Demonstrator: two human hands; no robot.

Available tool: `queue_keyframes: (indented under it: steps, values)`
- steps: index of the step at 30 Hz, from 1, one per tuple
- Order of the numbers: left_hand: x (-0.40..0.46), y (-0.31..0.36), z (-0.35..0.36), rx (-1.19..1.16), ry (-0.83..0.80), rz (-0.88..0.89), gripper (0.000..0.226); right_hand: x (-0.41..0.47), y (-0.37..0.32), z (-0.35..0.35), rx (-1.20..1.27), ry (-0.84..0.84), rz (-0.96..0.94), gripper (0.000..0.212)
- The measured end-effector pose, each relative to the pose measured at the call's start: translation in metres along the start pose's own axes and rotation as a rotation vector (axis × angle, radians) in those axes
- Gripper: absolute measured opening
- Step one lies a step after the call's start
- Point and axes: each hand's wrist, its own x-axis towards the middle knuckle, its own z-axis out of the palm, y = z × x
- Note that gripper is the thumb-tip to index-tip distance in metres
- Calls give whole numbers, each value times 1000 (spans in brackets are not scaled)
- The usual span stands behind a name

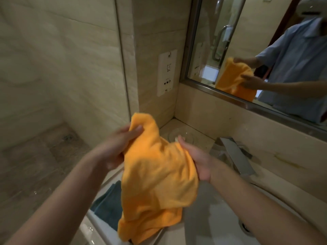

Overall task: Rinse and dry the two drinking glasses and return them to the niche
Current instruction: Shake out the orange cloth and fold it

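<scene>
Both hands up over the sink (203,225), working an orange cloth (155,175) between them; left hand (116,147) grips the cloth's upper edge, thumb on top pressing a fold down against the curled fingers; right hand (196,156) sits on the cloth's right side, palm in, thumb stretched forward along the fabric, other fingers wrapped behind it and hidden; cloth hangs bunched, lower end draped down to the sink's front rim.

Glasses: cannot tell whether one is inside the cloth, no glass edge shows through the folds; a clear round glass item (180,136) sits on the counter (200,138) in the back corner, just behind the right thumb, too blurred to say if it is a drinking glass or a dish; something pale lies in it; niche not identifiable.

Rest: chrome tap (235,154) right of the hands, flat spout angled toward the basin; drain (245,227) low right; dark blue towel (108,204) folded on the counter's left end, partly under the orange cloth; white socket plate (167,75) on the tiled wall; mirror (265,50) upper right reflects the person in a blue shirt with the same cloth; shower floor (35,165) at left, with a floor drain.
</scene>
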Motion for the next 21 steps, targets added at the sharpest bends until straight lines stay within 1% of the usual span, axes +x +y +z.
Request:
queue_keyframes:
  steps: [3, 6, 8, 10, 12, 13, 16, 17, 19, 21]
  values:
    - [-22, 45, 3, 98, -27, 191, 12, -42, -39, 18, 58, -40, -217, 43]
    - [-38, 83, 4, 135, 8, 380, 14, -89, -77, 37, 85, -52, -495, 18]
    - [-47, 106, 3, 129, 11, 461, 11, -111, -95, 46, 76, -34, -648, 19]
    - [-56, 124, 3, 118, -21, 530, 14, -124, -109, 53, 82, -34, -735, 24]
    - [-61, 137, 5, 112, -58, 587, 26, -132, -118, 61, 98, 10, -761, 33]
    - [-63, 143, 6, 122, -63, 603, 28, -136, -122, 64, 93, 43, -766, 32]
    - [-68, 156, 9, 180, -49, 639, 15, -148, -134, 72, 7, 118, -767, 17]
    - [-68, 160, 9, 195, -36, 650, 14, -152, -137, 74, -39, 140, -753, 13]
    - [-69, 165, 10, 208, 8, 672, 16, -157, -143, 75, -132, 167, -694, 8]
    - [-69, 166, 14, 234, 70, 688, 21, -162, -146, 75, -194, 227, -626, 9]
